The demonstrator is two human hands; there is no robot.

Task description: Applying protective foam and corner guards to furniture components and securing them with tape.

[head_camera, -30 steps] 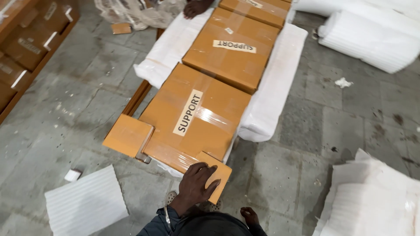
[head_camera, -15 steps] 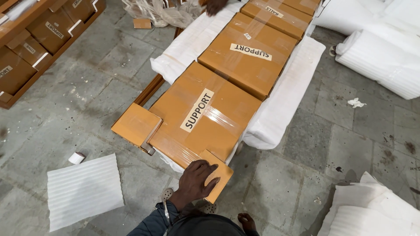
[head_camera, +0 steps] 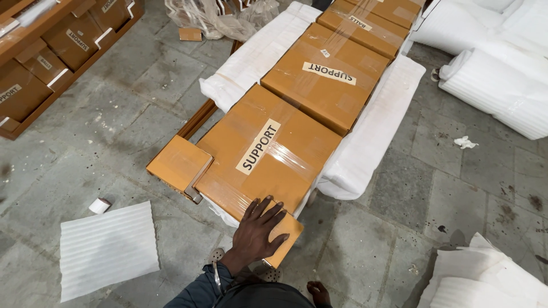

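The left hand (head_camera: 255, 232) is lying flat with its fingers spread, pressing on a small brown cardboard flap (head_camera: 283, 239) that is sticking out at the near corner of a taped cardboard box (head_camera: 267, 153). The hand is open, gripping nothing, its fingertips reaching onto the box's near edge. A thin bangle is showing at the wrist above a dark blue sleeve (head_camera: 200, 291). The right hand is not showing in the picture.

The box is resting at the near end of a row of similar taped boxes, a second box (head_camera: 331, 82) just behind it and a third box (head_camera: 365, 23) beyond that. All of them are sitting on white foam sheeting (head_camera: 365, 154) spread lengthwise on the stone floor (head_camera: 114, 114). A smaller brown cardboard piece (head_camera: 180, 164) is lying just beside the near box on its left, against a brown wooden rail (head_camera: 197, 120).

A loose white foam sheet (head_camera: 108, 251) is lying on the floor to the left, with a small tape roll (head_camera: 100, 205) near it. Foam rolls (head_camera: 496, 80) are piled at the upper right, and more boxes on a wooden rack (head_camera: 51, 57) are standing at the upper left.
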